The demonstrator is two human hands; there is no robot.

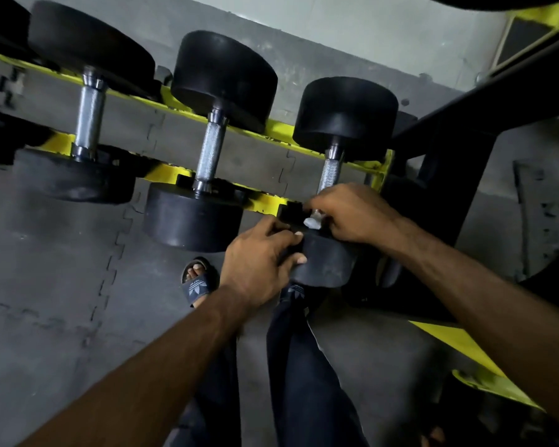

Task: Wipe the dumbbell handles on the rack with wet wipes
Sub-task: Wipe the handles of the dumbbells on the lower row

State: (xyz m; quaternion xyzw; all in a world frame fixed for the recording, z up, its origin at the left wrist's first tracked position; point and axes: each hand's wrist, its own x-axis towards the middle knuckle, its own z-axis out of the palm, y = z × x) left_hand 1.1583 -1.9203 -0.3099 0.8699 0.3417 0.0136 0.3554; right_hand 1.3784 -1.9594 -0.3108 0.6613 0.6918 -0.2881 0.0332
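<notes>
The person stands over a yellow-and-black steel rack (278, 127) that carries three black rubber dumbbells. The step in hand looks to be the dumbbell at the 3 o'clock end of the row. The right hand (352, 214) has its fingers curled round the near end of that dumbbell's knurled steel handle (329, 175), pinching a small crumpled white wet wipe (312, 222) against the collar. The left hand (259, 253) grips the near black rubber head (326, 262), fingers and thumb curled over its rim.

To do it well, the left hand should brace the head so that the dumbbell cannot roll. The wipe should wrap right round the bar and travel toward 12 o'clock with a twist, so the knurling is cleaned on its underside too. The bare handles toward 11 o'clock (210, 153) and 10 o'clock (89, 114) probably want a fresh face of the wipe.
</notes>
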